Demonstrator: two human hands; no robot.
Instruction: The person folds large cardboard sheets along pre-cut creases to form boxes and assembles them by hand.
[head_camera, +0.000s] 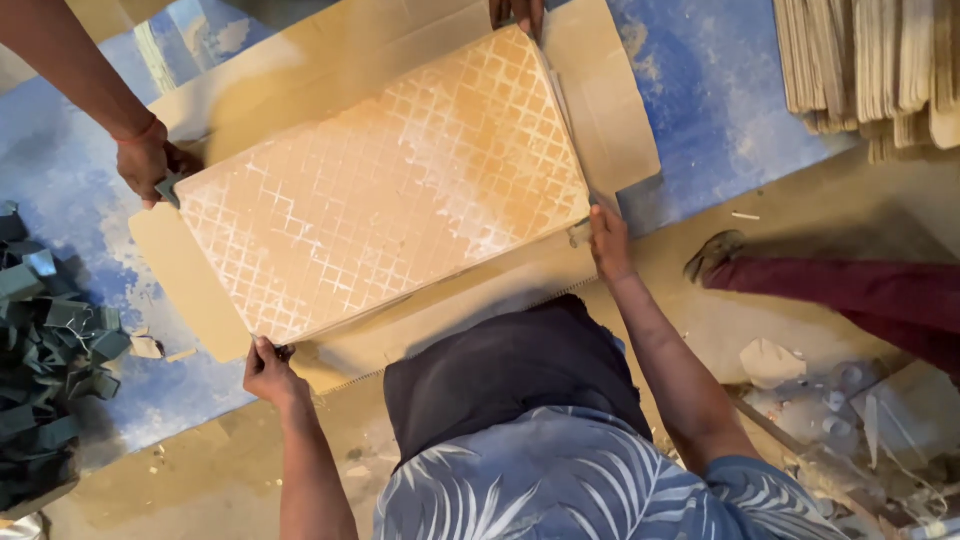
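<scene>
Orange-tan tiles (385, 190), stacked and showing a white lattice pattern, lie on flattened cardboard (600, 90) over a blue floor. I see my left hand (268, 372) pinching the stack's near-left corner and my right hand (607, 240) curled at its near-right corner. Another person's hand (150, 160) grips the far-left corner beside a dark green corner piece (168, 186); green pieces (45, 370) pile at left.

Blue-stained floor (700, 90) bears flattened cardboard (600, 110) (tile stack atop) and green corner pieces (50, 350)
</scene>
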